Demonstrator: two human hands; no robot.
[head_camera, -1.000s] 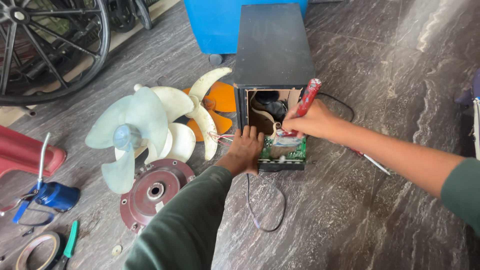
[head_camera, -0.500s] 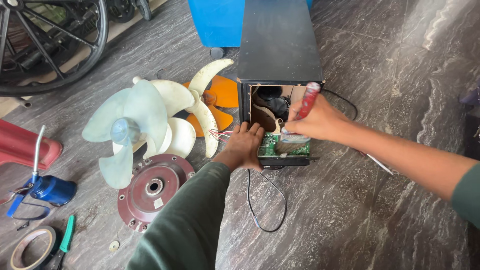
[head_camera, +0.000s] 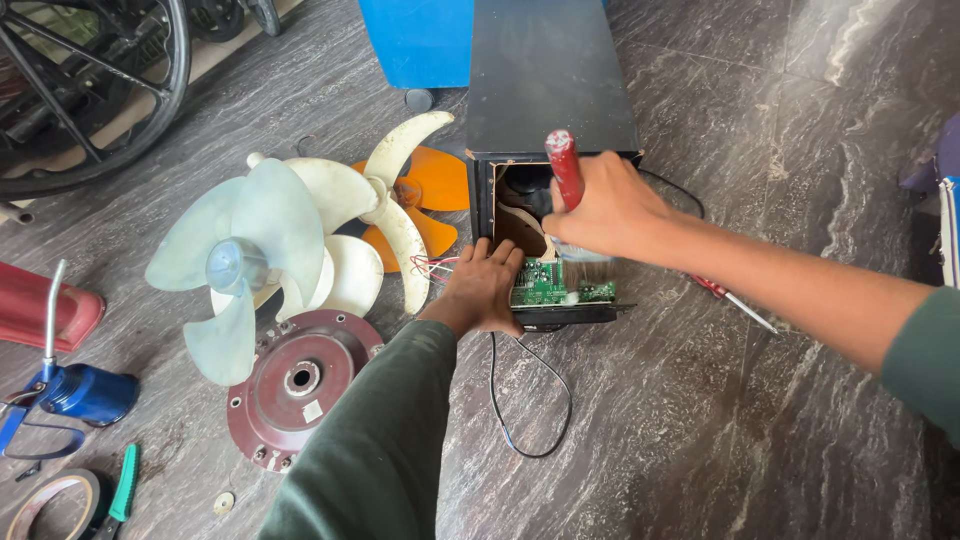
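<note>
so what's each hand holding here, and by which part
The right hand grips a red-handled screwdriver by its handle. The left hand holds nothing; it rests flat at the black box, beside the green circuit board.

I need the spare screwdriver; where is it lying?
In the head view, the screwdriver lies on the floor, right of the black box, just under the right forearm.

three fan blades (head_camera: 300, 240), two screwdrivers (head_camera: 565, 165)

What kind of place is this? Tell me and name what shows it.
Probably an informal repair spot on a stone floor: loose fan blades, a fan motor cover and an opened black box with its green circuit board bared. The right hand grips a red-handled screwdriver.
</note>
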